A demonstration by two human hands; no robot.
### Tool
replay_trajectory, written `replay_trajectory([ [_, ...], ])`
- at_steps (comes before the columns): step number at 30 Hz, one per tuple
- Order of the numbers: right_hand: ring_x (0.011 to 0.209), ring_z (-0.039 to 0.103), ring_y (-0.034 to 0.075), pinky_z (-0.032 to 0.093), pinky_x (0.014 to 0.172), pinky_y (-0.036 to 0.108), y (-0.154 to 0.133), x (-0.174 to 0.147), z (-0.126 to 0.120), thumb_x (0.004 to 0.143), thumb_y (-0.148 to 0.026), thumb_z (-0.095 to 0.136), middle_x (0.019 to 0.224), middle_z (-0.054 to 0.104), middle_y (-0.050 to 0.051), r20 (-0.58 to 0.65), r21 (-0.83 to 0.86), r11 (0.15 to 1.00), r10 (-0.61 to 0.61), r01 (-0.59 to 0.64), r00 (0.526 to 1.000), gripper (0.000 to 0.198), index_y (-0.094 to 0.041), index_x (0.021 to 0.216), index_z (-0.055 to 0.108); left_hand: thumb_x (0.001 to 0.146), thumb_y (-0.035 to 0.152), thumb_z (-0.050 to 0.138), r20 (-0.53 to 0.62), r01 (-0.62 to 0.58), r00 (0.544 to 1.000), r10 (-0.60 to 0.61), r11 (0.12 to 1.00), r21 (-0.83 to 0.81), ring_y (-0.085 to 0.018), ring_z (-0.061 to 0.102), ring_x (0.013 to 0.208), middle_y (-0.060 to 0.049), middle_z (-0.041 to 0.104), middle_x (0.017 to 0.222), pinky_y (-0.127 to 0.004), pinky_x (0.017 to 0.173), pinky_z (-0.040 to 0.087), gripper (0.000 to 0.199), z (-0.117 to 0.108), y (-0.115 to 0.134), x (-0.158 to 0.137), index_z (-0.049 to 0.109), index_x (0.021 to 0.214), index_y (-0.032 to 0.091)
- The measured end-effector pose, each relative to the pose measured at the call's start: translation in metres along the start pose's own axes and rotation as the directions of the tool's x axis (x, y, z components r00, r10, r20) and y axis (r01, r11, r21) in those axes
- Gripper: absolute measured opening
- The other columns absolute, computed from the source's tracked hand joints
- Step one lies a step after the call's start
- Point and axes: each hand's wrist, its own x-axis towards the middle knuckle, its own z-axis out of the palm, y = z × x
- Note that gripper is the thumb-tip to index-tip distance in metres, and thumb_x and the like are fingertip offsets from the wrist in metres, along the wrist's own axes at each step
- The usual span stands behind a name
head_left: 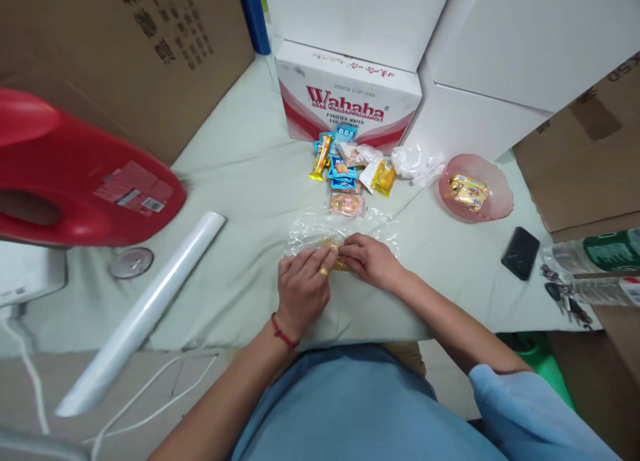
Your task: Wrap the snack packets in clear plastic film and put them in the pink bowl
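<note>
My left hand [305,287], with a red cord at the wrist and a ring, bends its fingers over a small yellow snack packet [341,266]. From the other side my right hand [373,262] pinches the same packet, and the fingertips of both hands nearly meet. Most of the packet is hidden under my fingers. A crinkled sheet of clear plastic film [310,226] spreads under and beyond both hands. Just past the film lies a pink packet [347,205]. Behind it is a pile of blue snack packets [343,169], with a yellow bar [321,157] and a yellow packet [384,177].
A pink bowl [501,189] holding yellow packets stands right of a crumpled white bag [415,162]. A Wahaha carton [350,101] closes off the back. Left are a long white roll [145,307] and a red jug [75,174]; right, a black phone-like object [521,253] and keys [565,297].
</note>
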Motion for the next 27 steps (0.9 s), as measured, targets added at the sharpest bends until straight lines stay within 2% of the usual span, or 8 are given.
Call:
replay_trajectory([
  [4,0.11,0.065,0.025,0.049,0.102,0.037,0.012,0.013,-0.019,0.109,-0.027,0.051,0.119,0.074,0.011,-0.052,-0.059,0.992,0.108,-0.111,0.993,0.031,-0.02,0.124,0.077,0.095,0.01,0.059,0.194,0.094,0.976,-0.095,0.995,0.016,-0.028,0.069,0.105,-0.006,0.083,0.119,-0.046,0.082,0.04,0.035,0.018,0.0,0.011,0.077,0.122,0.023],
  [7,0.129,0.055,0.034,0.043,0.112,0.046,0.026,0.035,-0.029,0.107,-0.032,0.055,0.141,0.065,0.02,-0.241,-0.188,0.902,0.341,-0.389,0.909,0.045,-0.011,0.146,0.062,0.097,0.012,0.06,0.229,0.11,0.967,-0.116,0.993,0.041,-0.029,0.067,0.105,-0.006,0.082,0.124,-0.047,0.082,0.039,0.032,0.023,-0.002,0.011,0.077,0.122,0.022],
  [11,0.133,0.056,0.037,0.048,0.107,0.045,0.037,0.055,-0.03,0.096,-0.042,0.072,0.148,0.06,0.024,-0.194,-0.231,0.775,0.556,-0.588,0.809,0.083,-0.01,0.164,0.037,0.098,0.013,0.06,0.234,0.088,0.968,-0.096,0.995,0.044,-0.029,0.065,0.101,-0.005,0.082,0.124,-0.047,0.08,0.039,0.031,0.021,0.0,0.008,0.078,0.122,0.021],
  [15,0.107,0.07,0.03,0.053,0.088,0.036,0.043,0.053,-0.031,0.087,-0.041,0.08,0.118,0.076,0.015,-0.073,-0.148,0.742,0.651,-0.654,0.755,0.063,-0.015,0.142,0.062,0.102,0.016,0.057,0.27,0.086,0.959,-0.09,0.996,0.025,-0.028,0.065,0.1,-0.004,0.081,0.126,-0.047,0.081,0.04,0.031,0.02,0.002,0.007,0.078,0.123,0.024],
  [17,0.095,0.071,0.025,0.052,0.082,0.031,0.044,0.048,-0.037,0.086,-0.035,0.078,0.102,0.078,0.009,0.003,-0.031,0.781,0.624,-0.624,0.781,0.038,-0.015,0.118,0.074,0.102,0.016,0.056,0.295,0.099,0.95,-0.1,0.995,0.02,-0.029,0.065,0.1,-0.005,0.081,0.127,-0.048,0.081,0.041,0.032,0.021,0.003,0.007,0.078,0.124,0.025],
  [20,0.086,0.07,0.019,0.05,0.08,0.027,0.034,0.037,-0.048,0.093,-0.029,0.067,0.093,0.078,0.004,0.033,0.177,0.876,0.45,-0.448,0.893,0.024,-0.014,0.106,0.08,0.102,0.017,0.056,0.328,0.114,0.938,-0.115,0.993,0.022,-0.029,0.066,0.099,-0.007,0.08,0.128,-0.05,0.082,0.044,0.034,0.022,0.006,0.009,0.077,0.127,0.023],
  [23,0.089,0.068,0.018,0.048,0.083,0.027,0.01,0.02,-0.047,0.101,-0.027,0.058,0.098,0.076,0.004,0.038,0.121,0.981,0.149,-0.152,0.988,0.034,-0.02,0.128,0.078,0.102,0.017,0.053,0.352,0.138,0.927,-0.13,0.99,0.001,-0.03,0.068,0.1,-0.01,0.081,0.124,-0.05,0.083,0.049,0.032,0.025,0.006,0.013,0.079,0.122,0.021],
  [27,0.093,0.063,0.02,0.045,0.078,0.027,-0.012,-0.009,-0.023,0.105,-0.023,0.056,0.107,0.071,0.007,0.211,-0.15,0.987,-0.022,0.054,0.977,0.05,-0.031,0.155,0.061,0.096,0.014,0.053,0.378,0.294,0.907,-0.185,0.921,-0.256,-0.028,0.073,0.105,-0.01,0.083,0.109,-0.045,0.095,0.056,0.029,0.028,-0.011,0.012,0.081,0.097,0.02],
])
